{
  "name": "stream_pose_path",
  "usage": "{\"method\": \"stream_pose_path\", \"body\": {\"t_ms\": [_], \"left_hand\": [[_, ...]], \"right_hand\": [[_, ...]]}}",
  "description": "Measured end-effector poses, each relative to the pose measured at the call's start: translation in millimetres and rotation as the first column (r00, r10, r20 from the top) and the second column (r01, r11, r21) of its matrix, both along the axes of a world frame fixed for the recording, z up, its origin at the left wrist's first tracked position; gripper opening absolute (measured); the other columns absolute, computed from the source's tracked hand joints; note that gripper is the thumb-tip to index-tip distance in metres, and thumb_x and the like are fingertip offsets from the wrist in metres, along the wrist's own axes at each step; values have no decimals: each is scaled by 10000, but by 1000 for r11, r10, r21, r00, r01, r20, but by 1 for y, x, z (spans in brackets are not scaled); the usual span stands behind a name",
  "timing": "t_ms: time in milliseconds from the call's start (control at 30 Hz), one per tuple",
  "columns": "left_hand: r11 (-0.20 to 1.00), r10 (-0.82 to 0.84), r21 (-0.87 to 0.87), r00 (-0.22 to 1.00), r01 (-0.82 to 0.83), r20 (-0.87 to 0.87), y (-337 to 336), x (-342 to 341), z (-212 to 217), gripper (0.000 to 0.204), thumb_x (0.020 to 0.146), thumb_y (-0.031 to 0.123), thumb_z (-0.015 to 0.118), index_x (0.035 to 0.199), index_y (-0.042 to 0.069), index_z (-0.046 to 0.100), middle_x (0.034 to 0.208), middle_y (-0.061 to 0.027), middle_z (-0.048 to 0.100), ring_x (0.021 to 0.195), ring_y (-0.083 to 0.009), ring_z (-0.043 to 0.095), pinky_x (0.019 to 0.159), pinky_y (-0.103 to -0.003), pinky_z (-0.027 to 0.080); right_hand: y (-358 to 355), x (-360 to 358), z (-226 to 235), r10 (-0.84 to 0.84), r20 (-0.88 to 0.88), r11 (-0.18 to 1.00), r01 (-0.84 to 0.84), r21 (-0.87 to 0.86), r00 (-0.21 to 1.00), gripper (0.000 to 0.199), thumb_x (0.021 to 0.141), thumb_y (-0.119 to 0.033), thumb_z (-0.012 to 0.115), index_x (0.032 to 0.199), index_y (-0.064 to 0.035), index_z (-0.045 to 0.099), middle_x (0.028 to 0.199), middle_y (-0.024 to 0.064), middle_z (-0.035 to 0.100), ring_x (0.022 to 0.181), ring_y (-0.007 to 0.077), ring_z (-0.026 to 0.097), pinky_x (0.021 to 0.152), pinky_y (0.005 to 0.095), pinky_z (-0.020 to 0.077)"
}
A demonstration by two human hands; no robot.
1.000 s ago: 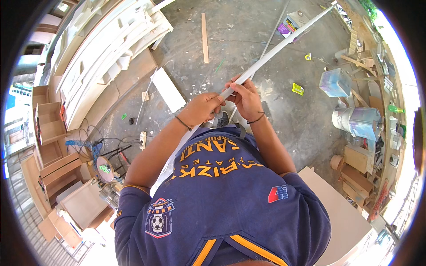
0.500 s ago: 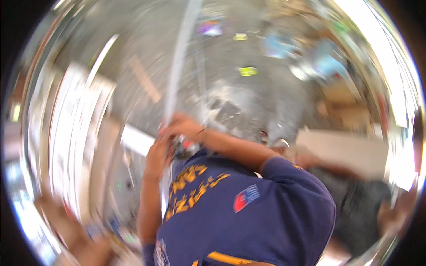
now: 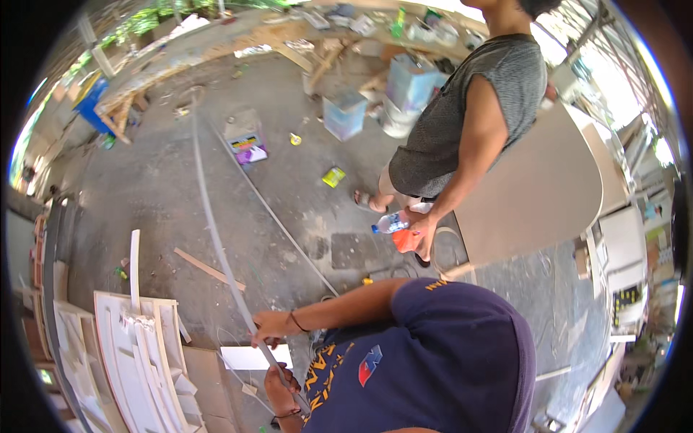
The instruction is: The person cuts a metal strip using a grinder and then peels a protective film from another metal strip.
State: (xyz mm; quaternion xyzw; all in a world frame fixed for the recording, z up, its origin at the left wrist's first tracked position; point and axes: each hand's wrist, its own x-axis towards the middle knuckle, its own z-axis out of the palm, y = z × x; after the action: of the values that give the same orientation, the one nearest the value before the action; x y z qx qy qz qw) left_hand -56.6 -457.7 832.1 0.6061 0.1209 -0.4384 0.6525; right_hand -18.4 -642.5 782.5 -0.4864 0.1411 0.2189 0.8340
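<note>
A long, narrow, light grey strip runs from my hands far across the floor, bowing slightly along its length. My right hand reaches over from the right with its fingers closed round the strip. Just below it, my left hand grips the same strip close to my navy shirt. The strip's near end disappears against my body. Under my hands lies a white rectangular board.
Another person in grey stands ahead right, holding a plastic bottle and something orange. A second thin strip and a wooden slat lie on the floor. White panels lean at left; a large brown board stands right.
My view has swung, and the blur is gone. The other person now appears upright ahead right. Both my hands still hold the strip and are lower in view.
</note>
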Motion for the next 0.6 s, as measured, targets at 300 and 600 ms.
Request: {"method": "stream_pose_path", "body": {"t_ms": [300,600], "left_hand": [[997,-16,71,997,22,-76,40,2,-59,280,959,319,351,837,106,484,588,11,421,390,-89,363,375,-247,321],[998,-26,44,981,35,-193,72,-14,-79,265,942,318,380,927,87,509,648,25,438,441,-69,366,407,-226,311]], "right_hand": [[68,-26,-47,93,-210,995,-96,-8,973,263,735,-146,689,934,-18,572,870,66,628,757,173,612,585,333,526],[106,-41,-65,58,-343,991,-97,-96,937,101,783,-127,608,824,-51,661,790,42,663,673,163,617,620,358,489]]}}
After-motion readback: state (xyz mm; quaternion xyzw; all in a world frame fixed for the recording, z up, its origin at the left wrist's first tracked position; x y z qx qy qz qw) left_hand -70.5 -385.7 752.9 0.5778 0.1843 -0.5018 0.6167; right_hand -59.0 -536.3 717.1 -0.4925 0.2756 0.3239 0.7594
